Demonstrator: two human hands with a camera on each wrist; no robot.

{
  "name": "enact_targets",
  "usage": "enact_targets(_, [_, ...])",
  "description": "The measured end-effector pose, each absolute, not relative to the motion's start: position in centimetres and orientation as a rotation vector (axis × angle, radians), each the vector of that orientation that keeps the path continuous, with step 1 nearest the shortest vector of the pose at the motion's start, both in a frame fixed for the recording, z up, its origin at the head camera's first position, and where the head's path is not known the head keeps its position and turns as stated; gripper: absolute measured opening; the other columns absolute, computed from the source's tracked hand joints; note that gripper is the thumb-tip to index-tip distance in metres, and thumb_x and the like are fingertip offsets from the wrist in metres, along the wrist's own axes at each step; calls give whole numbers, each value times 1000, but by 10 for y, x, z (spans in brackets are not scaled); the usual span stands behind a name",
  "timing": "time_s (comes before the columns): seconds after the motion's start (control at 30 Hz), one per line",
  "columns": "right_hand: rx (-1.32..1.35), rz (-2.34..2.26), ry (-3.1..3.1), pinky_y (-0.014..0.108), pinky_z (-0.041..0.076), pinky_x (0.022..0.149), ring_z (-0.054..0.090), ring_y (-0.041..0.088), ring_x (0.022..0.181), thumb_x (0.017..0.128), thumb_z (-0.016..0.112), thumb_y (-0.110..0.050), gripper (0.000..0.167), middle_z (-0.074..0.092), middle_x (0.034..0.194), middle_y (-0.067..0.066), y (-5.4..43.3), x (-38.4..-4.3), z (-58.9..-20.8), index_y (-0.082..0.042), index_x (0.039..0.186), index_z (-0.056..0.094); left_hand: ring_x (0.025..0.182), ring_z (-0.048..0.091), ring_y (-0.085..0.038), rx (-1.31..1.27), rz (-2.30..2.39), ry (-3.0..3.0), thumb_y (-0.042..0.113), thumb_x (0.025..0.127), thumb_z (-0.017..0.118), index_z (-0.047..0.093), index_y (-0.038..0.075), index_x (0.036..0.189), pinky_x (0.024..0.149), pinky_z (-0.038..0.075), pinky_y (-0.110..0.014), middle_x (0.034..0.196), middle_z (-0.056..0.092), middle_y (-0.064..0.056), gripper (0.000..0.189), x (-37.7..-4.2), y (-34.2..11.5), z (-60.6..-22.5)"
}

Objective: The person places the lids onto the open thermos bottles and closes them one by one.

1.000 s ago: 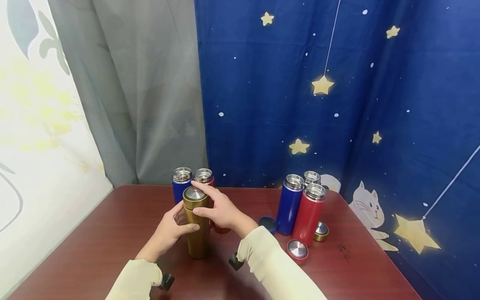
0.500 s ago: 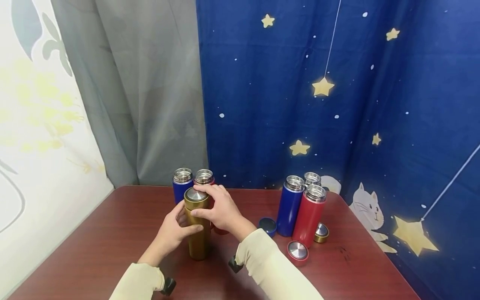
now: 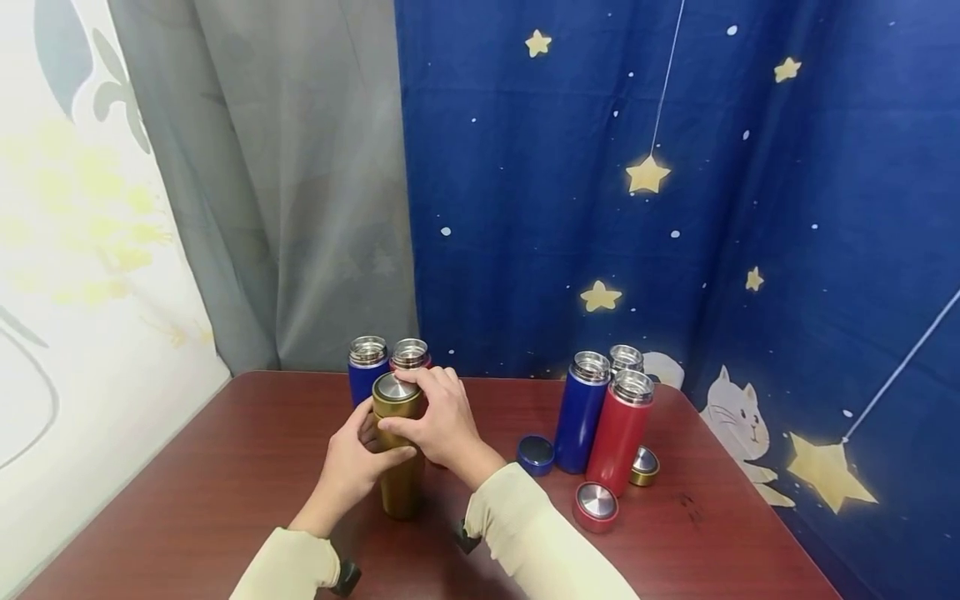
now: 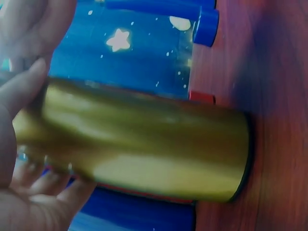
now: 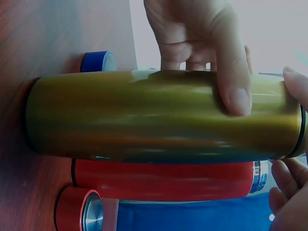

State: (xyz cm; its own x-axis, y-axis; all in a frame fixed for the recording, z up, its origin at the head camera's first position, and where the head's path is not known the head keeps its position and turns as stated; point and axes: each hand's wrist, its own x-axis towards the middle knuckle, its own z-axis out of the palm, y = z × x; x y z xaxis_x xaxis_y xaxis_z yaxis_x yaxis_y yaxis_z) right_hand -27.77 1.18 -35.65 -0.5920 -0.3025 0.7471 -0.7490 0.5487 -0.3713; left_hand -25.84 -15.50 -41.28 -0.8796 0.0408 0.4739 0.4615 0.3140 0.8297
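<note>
Gripping the upper body of a tall, matte-gold cylindrical metal bottle, the left hand has its thumb across the near side and its fingers wrapped behind. The right hand pinches the gold, steel-topped round lid, index finger over the rim and thumb by the seam. The bottle stands upright before the person on the dark red wooden counter.

The work seems to be on the lid; whether tightening or loosening, I cannot tell. To do it well, let the left hand act purely as an anchor, with the base flat on the counter, while the right wrist turns the lid level. The right thumb looks to lie across the seam; moving it wholly onto the lid should stop it dragging on the body.

Tipping is best avoided: an uncapped glossy blue bottle stands close behind at eleven o'clock from the gold one, and an uncapped red bottle at twelve. The red steel-topped lid, at three o'clock, lies safely apart.
</note>
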Motion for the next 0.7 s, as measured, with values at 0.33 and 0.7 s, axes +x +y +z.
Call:
enact_targets(0.33, [800,925,-2134,25,43,79,50,13,93,70,85,-46,61,63,103,-1,9,-278,-355,-20,122,66,116,59,-34,-325,-1406,-2264,37,68,89,36,16,147,91,49,-50,135,55,-14,97,-254,-147,-410])
enact_targets(0.7, [967,1155,-2272,33,45,88,49,11,104,78,81,-38,60,62,124,-8,21,-283,-354,-25,132,61,108,62,-18,-773,-1734,-2193,6,82,77,40,6,144,87,52,-29,132,56,-18,73,-269,-169,-399])
